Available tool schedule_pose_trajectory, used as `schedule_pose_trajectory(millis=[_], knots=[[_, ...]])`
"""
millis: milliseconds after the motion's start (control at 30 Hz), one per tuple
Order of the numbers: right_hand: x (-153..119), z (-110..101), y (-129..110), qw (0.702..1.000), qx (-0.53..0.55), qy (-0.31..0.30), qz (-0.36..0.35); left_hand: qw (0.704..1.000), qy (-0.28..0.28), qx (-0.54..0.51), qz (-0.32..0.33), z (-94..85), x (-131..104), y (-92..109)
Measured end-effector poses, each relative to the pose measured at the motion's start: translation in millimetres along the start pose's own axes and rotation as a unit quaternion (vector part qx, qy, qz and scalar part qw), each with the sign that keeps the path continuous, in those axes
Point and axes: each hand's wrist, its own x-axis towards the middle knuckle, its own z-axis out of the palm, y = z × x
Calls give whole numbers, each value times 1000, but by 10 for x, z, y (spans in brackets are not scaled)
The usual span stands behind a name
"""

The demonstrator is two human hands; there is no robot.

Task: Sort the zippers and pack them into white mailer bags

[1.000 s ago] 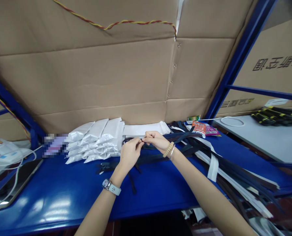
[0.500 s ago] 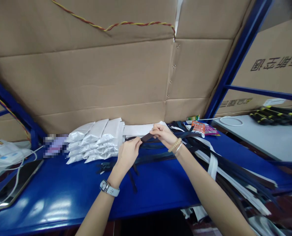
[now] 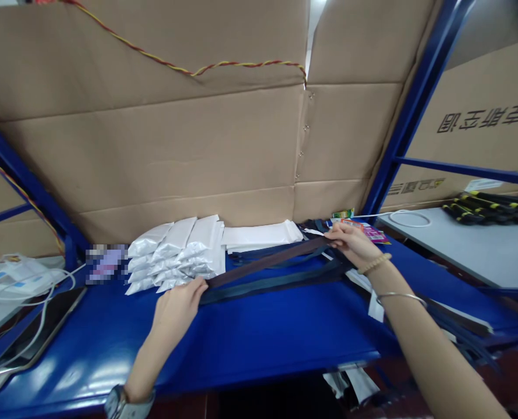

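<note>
A dark brown strip (image 3: pixel 268 260) is stretched between my two hands above the blue table (image 3: pixel 259 337). My left hand (image 3: pixel 181 302) pinches its left end, just in front of the stacked white packets. At the right, my right hand (image 3: pixel 350 241) grips the other end, fingers closed, near the colourful snack packets. Dark blue strips (image 3: pixel 268 286) lie below and behind the brown one, reaching toward the right side of the table. A flat stack of white bags (image 3: pixel 261 234) rests behind the strips.
Several puffy white packets (image 3: pixel 176 250) are piled left of centre. A tablet (image 3: pixel 36 331) and white cables lie at far left. Colourful packets (image 3: pixel 375 234) sit at the back right. More strips (image 3: pixel 464 337) hang over the right side. Cardboard panels (image 3: pixel 189 145) stand behind.
My hands have moved apart, the left one left and toward me, the right one rightward. The brown strip now stretches long between them. The view has shifted slightly.
</note>
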Motion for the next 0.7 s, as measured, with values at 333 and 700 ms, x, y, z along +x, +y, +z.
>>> schedule_pose_trajectory(millis=[333,700], knots=[[-73,-170,183,954,-298,-20,8,998,-46,0,-41,-43,-151,-344],[167,1186,320,826,-516,-202,-100,999,37,-1,34,9,47,144]])
